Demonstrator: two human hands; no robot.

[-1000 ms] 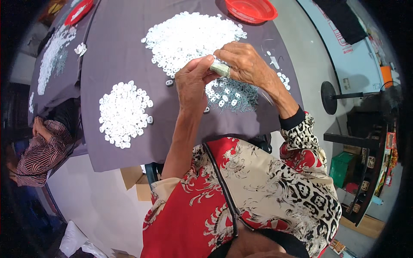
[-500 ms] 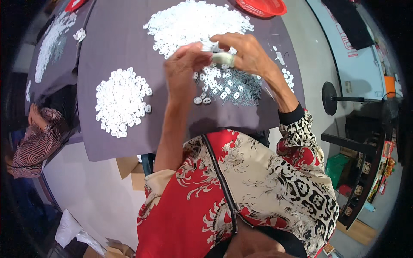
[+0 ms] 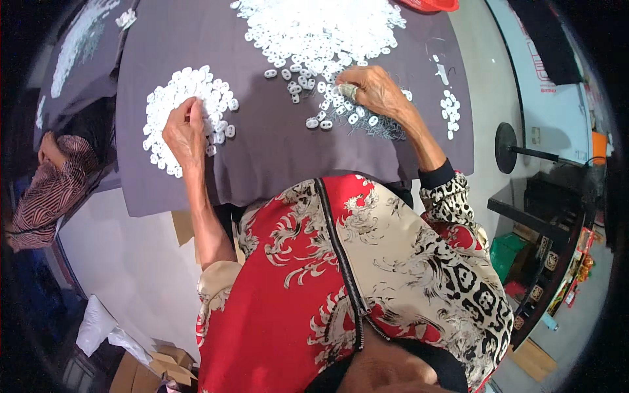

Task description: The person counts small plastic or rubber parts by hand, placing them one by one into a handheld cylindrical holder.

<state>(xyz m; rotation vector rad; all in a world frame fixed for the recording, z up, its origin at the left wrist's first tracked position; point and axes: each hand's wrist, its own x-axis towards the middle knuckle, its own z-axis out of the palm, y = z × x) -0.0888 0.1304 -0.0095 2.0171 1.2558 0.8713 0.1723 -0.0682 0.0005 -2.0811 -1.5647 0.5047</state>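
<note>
A grey-draped counter (image 3: 275, 157) is bearing white pieces (image 3: 324, 33); the left hand (image 3: 185, 131) is hanging over a pile (image 3: 208, 90) near its left edge, the right hand (image 3: 375, 90) over loose ones (image 3: 354, 118) toward its right; their grip I cannot tell.

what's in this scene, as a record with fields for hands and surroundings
left hand: at the smaller white pile, grip unclear
right hand: at the grey strands, pale finger wrap on, grip unclear
larger white pile: upper middle
grey cloth: under both piles
red container: cut off at upper edge
striped sleeve: another person's, far left
</note>
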